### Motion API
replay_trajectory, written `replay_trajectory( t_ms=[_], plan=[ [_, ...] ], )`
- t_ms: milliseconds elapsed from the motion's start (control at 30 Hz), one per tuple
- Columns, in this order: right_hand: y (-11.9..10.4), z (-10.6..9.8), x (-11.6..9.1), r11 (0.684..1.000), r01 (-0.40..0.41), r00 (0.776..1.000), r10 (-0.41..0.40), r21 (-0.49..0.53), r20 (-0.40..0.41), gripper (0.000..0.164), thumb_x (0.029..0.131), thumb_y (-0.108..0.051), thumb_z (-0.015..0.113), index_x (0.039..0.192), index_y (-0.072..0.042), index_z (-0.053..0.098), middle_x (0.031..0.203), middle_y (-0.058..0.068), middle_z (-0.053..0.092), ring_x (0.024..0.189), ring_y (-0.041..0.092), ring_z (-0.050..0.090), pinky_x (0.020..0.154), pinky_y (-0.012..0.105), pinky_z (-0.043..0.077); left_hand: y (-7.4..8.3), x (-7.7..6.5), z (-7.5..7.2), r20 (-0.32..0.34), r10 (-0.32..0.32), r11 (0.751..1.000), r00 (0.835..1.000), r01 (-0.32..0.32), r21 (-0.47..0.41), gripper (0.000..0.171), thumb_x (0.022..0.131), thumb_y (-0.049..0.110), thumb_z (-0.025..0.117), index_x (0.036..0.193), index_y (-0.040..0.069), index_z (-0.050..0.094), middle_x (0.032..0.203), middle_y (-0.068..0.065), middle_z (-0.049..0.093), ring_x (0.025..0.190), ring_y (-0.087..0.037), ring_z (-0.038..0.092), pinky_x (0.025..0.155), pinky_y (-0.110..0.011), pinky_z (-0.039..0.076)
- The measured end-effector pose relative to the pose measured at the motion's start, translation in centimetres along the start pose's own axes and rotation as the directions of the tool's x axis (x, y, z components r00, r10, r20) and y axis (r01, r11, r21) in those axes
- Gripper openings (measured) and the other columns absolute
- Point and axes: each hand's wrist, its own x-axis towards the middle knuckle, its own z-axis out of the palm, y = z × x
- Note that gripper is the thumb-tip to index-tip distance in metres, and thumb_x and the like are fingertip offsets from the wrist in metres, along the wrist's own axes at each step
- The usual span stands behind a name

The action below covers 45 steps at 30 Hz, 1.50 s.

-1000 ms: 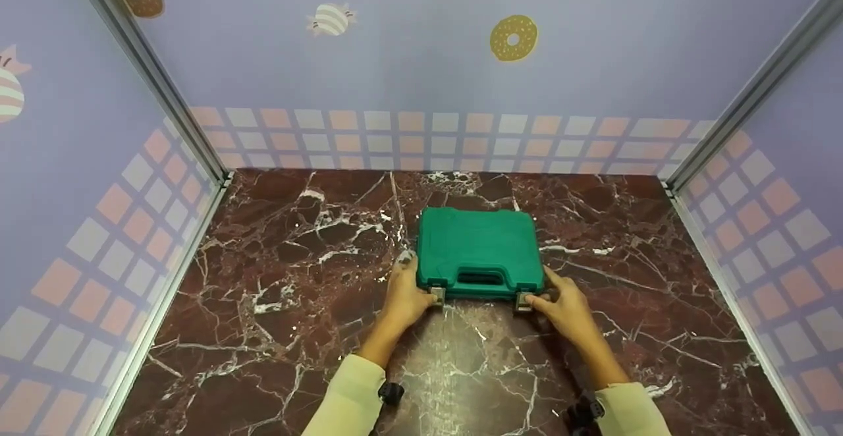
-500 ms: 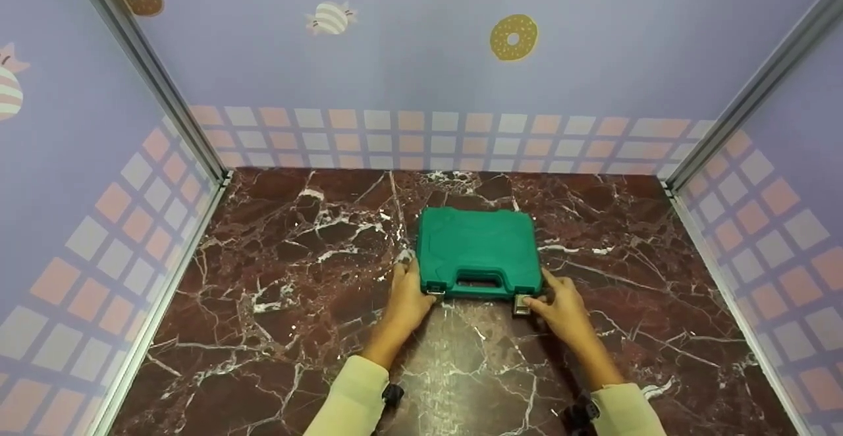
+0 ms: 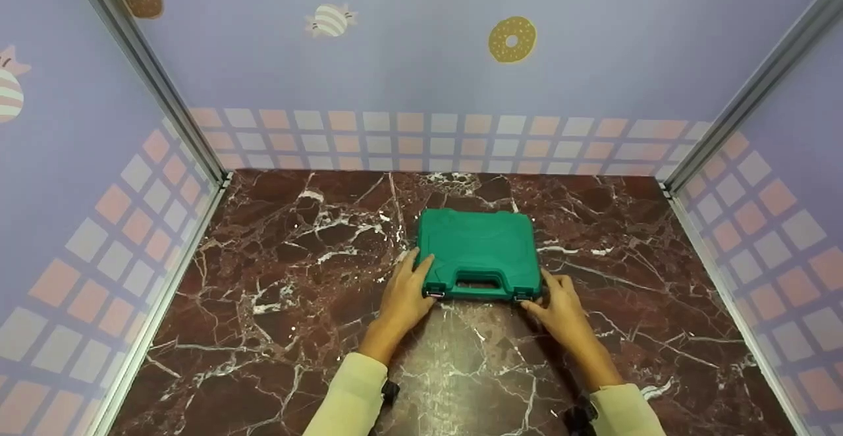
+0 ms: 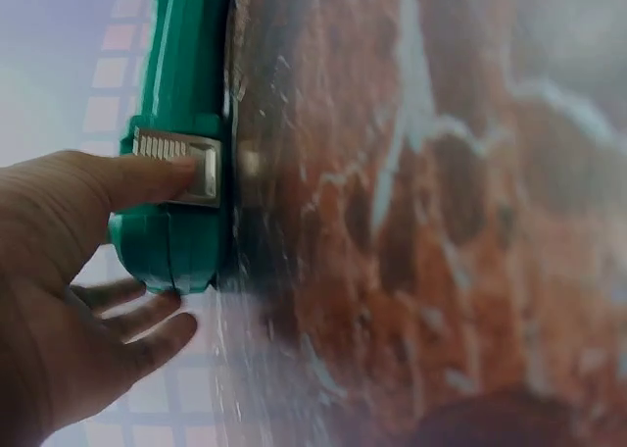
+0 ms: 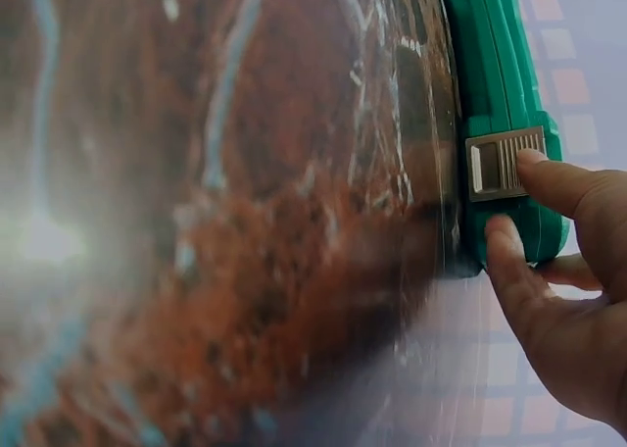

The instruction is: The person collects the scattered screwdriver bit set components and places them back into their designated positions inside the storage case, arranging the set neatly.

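Note:
A green plastic carrying case (image 3: 477, 245) lies flat and closed on the dark red marbled tabletop, its handle side toward me. My left hand (image 3: 403, 294) is at the front left corner. Its thumb presses the metal latch (image 4: 208, 184), while one finger lies on the lid and others stretch along the side. At the opposite front corner, my right hand (image 3: 560, 307) has its thumb on the second metal latch (image 5: 486, 169). A finger of that hand touches the case's corner beside the latch. Both latches sit flat against the front face.
Marbled tabletop (image 3: 309, 350) extends around the case on all sides. Lilac panels with pink and white squares stand at the back (image 3: 415, 74), left and right, joined by metal corner posts. Each wrist carries a small black camera.
Both latches, which stood out from the front, are folded flat, the left before the right. A left finger has moved onto the lid. The case has hardly moved.

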Motion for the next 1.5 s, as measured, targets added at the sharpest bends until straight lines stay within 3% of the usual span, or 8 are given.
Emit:
replay_trajectory(
  t_ms=[167,300,400,633,900,1267,1500],
  plan=[
    [0.3,0.2,0.1,0.99,0.136,0.988,-0.139,-0.046,-0.068,0.086,0.079,-0.007,0.09,0.152,0.003,0.045,0.143,0.031,0.046,0.13,0.048,0.053,0.108,0.06,0.045,-0.6,0.1,0.1,0.032,0.039,0.999,0.999,-0.038,-0.034,0.085,0.077,0.004,0.089,0.153,0.01,0.052,0.166,-0.018,0.033,0.148,-0.045,0.039,0.113,-0.056,0.044],
    [0.3,0.3,0.3,0.962,0.263,0.958,-0.269,-0.071,-0.095,0.083,0.075,-0.003,0.092,0.148,-0.001,0.053,0.155,0.026,0.045,0.139,0.047,0.048,0.111,0.059,0.043,-0.9,0.2,0.0,0.036,0.078,0.996,0.996,-0.076,-0.055,0.085,0.077,0.003,0.089,0.153,0.007,0.05,0.168,-0.015,0.031,0.147,-0.045,0.04,0.115,-0.054,0.042],
    [0.4,0.4,0.3,0.945,0.309,0.944,-0.318,-0.103,-0.088,0.079,0.075,-0.003,0.092,0.146,-0.003,0.058,0.156,0.021,0.047,0.14,0.044,0.048,0.111,0.057,0.044,-1.0,0.2,-0.1,0.036,0.103,0.993,0.994,-0.101,-0.058,0.085,0.077,0.003,0.089,0.153,0.005,0.05,0.168,-0.015,0.032,0.147,-0.044,0.041,0.115,-0.054,0.043],
    [0.6,0.5,0.4,0.946,0.31,0.945,-0.317,-0.092,-0.081,0.075,0.075,-0.001,0.091,0.143,-0.003,0.061,0.155,0.018,0.05,0.139,0.042,0.051,0.11,0.055,0.046,-1.3,0.3,0.0,0.025,0.126,0.991,0.992,-0.124,-0.053,0.084,0.076,0.004,0.09,0.152,0.005,0.052,0.166,-0.015,0.036,0.143,-0.041,0.048,0.112,-0.049,0.047],
    [0.4,0.4,0.5,0.927,0.362,0.924,-0.371,-0.098,-0.096,0.073,0.073,0.002,0.091,0.14,0.0,0.062,0.151,0.022,0.053,0.135,0.044,0.055,0.106,0.054,0.049,-1.2,0.2,-0.3,0.023,0.151,0.988,0.988,-0.151,-0.013,0.081,0.078,0.009,0.09,0.15,0.002,0.053,0.163,-0.018,0.04,0.136,-0.042,0.055,0.108,-0.048,0.05],
    [0.3,0.5,0.6,0.932,0.348,0.929,-0.358,-0.101,-0.097,0.072,0.073,0.002,0.091,0.14,-0.001,0.062,0.152,0.022,0.052,0.135,0.043,0.055,0.107,0.055,0.048,-1.2,0.3,-0.2,0.017,0.178,0.983,0.984,-0.179,0.039,0.075,0.083,0.015,0.088,0.148,0.0,0.054,0.161,-0.019,0.043,0.134,-0.042,0.057,0.108,-0.048,0.05],
    [0.2,0.2,0.5,0.931,0.351,0.927,-0.361,-0.105,-0.104,0.071,0.072,0.0,0.091,0.138,-0.001,0.064,0.149,0.022,0.054,0.133,0.044,0.056,0.106,0.056,0.049,-1.0,0.6,-0.5,0.039,0.154,0.987,0.987,-0.155,0.036,0.077,0.079,0.015,0.09,0.147,0.0,0.056,0.16,-0.019,0.044,0.133,-0.042,0.058,0.108,-0.047,0.05]
  ],
)
